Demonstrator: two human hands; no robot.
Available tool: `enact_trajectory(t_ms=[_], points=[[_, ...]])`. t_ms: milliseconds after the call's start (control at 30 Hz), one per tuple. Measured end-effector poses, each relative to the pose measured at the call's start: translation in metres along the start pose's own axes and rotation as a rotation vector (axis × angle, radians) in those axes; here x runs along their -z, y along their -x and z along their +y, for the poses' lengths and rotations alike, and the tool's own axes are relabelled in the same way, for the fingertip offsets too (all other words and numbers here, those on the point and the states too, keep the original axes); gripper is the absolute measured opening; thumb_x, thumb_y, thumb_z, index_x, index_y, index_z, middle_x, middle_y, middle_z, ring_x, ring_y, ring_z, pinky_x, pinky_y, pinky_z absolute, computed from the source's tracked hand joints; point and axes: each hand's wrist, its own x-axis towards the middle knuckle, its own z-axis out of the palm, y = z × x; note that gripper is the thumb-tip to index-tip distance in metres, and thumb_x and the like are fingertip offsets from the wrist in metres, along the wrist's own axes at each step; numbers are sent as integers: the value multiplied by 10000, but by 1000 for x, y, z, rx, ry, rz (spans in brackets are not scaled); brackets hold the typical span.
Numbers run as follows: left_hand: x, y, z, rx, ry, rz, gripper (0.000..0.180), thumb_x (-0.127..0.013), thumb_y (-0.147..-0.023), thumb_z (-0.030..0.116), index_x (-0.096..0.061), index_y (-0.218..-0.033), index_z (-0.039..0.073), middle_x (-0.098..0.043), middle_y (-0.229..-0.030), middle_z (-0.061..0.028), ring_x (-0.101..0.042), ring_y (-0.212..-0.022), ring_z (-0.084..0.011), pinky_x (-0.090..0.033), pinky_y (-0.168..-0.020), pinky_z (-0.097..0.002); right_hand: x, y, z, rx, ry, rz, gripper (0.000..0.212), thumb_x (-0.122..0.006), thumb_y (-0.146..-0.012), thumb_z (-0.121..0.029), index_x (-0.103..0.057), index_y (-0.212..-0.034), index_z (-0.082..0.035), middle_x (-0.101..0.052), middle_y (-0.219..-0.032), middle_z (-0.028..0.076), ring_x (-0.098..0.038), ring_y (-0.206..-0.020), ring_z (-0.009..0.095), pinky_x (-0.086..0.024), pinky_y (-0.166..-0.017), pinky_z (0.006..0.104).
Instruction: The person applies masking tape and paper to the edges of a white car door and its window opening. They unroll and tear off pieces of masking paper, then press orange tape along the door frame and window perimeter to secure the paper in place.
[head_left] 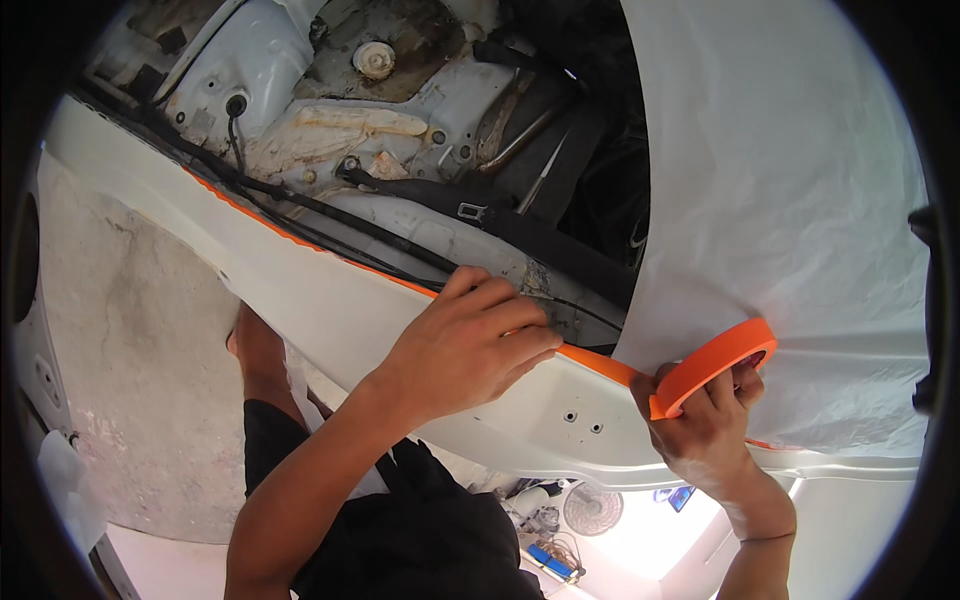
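A white car body sill [320, 300] runs from upper left to lower right. Along its inner edge lies a strip of orange masking tape [265, 225]. My left hand [468, 345] presses on that edge, fingers bent over the tape with the fingertips partly hidden. In my right hand [705, 415] is a roll of orange masking tape [735, 345], with some fingers through its ring. A taut length of tape [597, 362] spans between the two hands along the sill.
White plastic sheeting [780, 200] covers the right side. Inside the body are a black belt with a metal buckle [471, 211], cables [360, 235] and a dirty metal floor [400, 120]. A fan [593, 508] and clutter stand beyond, at the bottom. My leg [262, 350] is beside the sill.
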Motion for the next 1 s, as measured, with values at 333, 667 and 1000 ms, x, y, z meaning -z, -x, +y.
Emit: enact_trajectory(t_ms=[333,667,1000], points=[[-3,-3,11,46,-9,-69,110,-774,-877,138,-718,-968,112,-659,-949,-20,-613,-945,-223,-441,-917,-385,7,-6,-2,-45,10,-29,280,-769,-665,-165,-765,-945,-150,-633,-1027,-9,-564,-981,251,-277,-812,471],[-10,-17,31,38,-47,-193,244,-753,-897,290,-705,-1010,79,-686,-985,-74,-637,-971,-259,-425,-956,-411,8,-6,-2,-63,-13,-47,255,-763,-683,-155,-788,-937,-152,-643,-1068,12,-571,-1004,259,-310,-872,494],[-4,-93,5,432,374,-696,579,-717,-881,662,-796,-1001,101,-755,-771,-77,-727,-798,-294,-536,-735,-427,10,-5,0,-16,18,-47,202,-732,-712,-162,-769,-911,-172,-646,-1047,7,-598,-970,239,-324,-917,487]])
